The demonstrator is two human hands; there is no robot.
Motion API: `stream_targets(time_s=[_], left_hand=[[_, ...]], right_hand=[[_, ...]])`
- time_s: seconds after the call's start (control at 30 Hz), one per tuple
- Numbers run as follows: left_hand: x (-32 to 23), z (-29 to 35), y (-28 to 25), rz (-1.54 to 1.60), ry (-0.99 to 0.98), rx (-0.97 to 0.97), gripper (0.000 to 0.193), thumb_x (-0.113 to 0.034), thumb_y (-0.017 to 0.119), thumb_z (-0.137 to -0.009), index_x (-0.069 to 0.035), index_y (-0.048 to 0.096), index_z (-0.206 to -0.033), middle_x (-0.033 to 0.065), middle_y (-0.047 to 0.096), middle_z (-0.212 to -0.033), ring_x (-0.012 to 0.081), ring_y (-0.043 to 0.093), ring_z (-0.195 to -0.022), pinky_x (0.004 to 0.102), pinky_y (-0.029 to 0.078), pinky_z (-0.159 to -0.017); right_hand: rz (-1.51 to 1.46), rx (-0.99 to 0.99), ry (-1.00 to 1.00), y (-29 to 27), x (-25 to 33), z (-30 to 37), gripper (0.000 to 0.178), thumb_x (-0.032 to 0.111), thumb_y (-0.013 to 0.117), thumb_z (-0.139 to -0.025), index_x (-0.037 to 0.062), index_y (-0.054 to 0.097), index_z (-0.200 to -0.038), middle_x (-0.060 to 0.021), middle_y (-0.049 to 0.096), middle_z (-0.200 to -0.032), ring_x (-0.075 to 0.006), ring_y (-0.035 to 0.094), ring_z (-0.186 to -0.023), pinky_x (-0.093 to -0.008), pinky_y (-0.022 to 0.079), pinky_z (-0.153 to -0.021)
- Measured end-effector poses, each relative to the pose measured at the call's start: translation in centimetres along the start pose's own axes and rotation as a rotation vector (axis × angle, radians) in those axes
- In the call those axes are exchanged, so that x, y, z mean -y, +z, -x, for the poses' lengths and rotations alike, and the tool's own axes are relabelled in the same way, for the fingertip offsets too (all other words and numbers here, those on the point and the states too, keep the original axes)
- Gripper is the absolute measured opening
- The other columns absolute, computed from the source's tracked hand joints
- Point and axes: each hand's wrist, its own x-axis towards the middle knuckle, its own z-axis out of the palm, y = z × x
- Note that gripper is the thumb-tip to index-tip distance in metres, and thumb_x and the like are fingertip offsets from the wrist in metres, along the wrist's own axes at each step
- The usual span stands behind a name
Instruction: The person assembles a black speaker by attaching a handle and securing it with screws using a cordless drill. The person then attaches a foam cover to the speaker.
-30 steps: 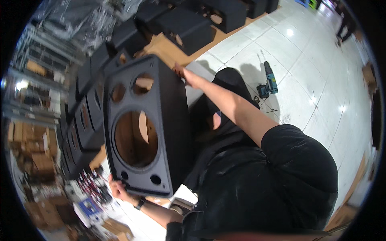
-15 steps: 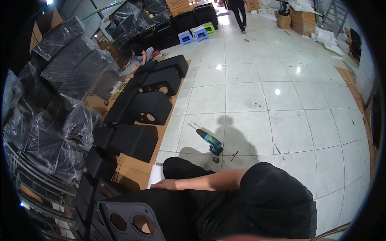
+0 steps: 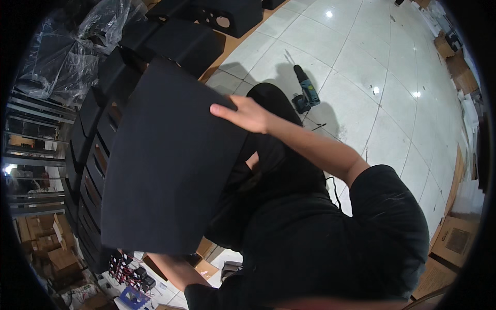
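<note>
— Right hand (image 3: 247,114) is laid flat, fingers spread, over the upper right edge of the black speaker cabinet (image 3: 170,165), pressing on it rather than clasping it.

— And the left hand?

— Hidden below the cabinet's lower edge; only the forearm (image 3: 173,269) shows, so I cannot tell whether it grips. It seems to carry the weight from underneath.

— Where is the cabinet?

— Tilted up in front of the person's chest, plain back panel toward the camera, beside the row of like cabinets (image 3: 90,170) on the left.

— How will it handle?

— Stiff and bulky, probably heavy, with a matte, textured skin. Best taken at opposite edges or corners. A cordless drill (image 3: 307,89) lies on the tiled floor (image 3: 392,103) behind.
</note>
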Motion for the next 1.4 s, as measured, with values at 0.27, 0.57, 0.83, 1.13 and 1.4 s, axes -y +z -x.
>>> stream_targets(time_s=[0.27,0.57,0.83,1.13,1.4], left_hand=[[4.1,-11.1,6.2,0.273,-0.297,0.085,0.038,-0.035,0.045,-0.11,-0.005,0.065,-0.121,0.0056,0.069,-0.107,0.019,0.068,-0.1,0.0297,0.051,-0.087],[10.6,-18.1,14.5,0.419,-0.557,0.174,0.043,-0.039,0.044,-0.11,-0.006,0.064,-0.129,0.0062,0.07,-0.112,0.019,0.068,-0.099,0.0291,0.052,-0.086],[14.2,-18.9,16.5,0.508,-0.702,0.167,0.048,-0.043,0.044,-0.111,-0.006,0.063,-0.136,0.0067,0.072,-0.117,0.019,0.068,-0.098,0.0286,0.053,-0.085],[15.9,-16.0,18.1,0.691,-0.866,0.221,0.055,-0.046,0.043,-0.111,-0.007,0.062,-0.144,0.0073,0.073,-0.122,0.0191,0.069,-0.097,0.028,0.054,-0.085],[14.5,-6.2,14.4,0.119,-0.185,-0.184,0.048,-0.037,0.063,-0.108,0.002,0.067,-0.135,0.0148,0.072,-0.127,0.0232,0.066,-0.12,0.036,0.05,-0.103]], right_hand=[[-0.007,-0.07,0.128,-2.5,1.2,-7.8,0.099,0.082,0.065,-0.087,-0.004,0.068,-0.135,-0.0233,0.073,-0.126,-0.0323,0.07,-0.121,-0.0374,0.055,-0.102],[0.272,-0.072,0.432,-2.7,-3.3,-15.4,0.129,0.1,0.054,-0.073,-0.0072,0.057,-0.145,-0.0265,0.07,-0.126,-0.0391,0.072,-0.115,-0.0433,0.066,-0.076],[0.394,0.053,0.516,-0.6,-6.0,-20.1,0.138,0.104,0.049,-0.071,-0.0179,0.061,-0.133,-0.028,0.074,-0.105,-0.0334,0.079,-0.085,-0.0355,0.064,-0.061],[0.368,-0.017,0.473,1.3,-8.4,-22.5,0.111,0.091,0.06,-0.08,-0.0038,0.066,-0.138,-0.0193,0.072,-0.116,-0.0308,0.073,-0.095,-0.039,0.058,-0.066],[0.569,0.069,0.499,0.3,-10.5,-26.0,0.109,0.093,0.055,-0.082,0.0018,0.065,-0.14,-0.0176,0.07,-0.126,-0.0264,0.069,-0.111,-0.037,0.058,-0.087]])
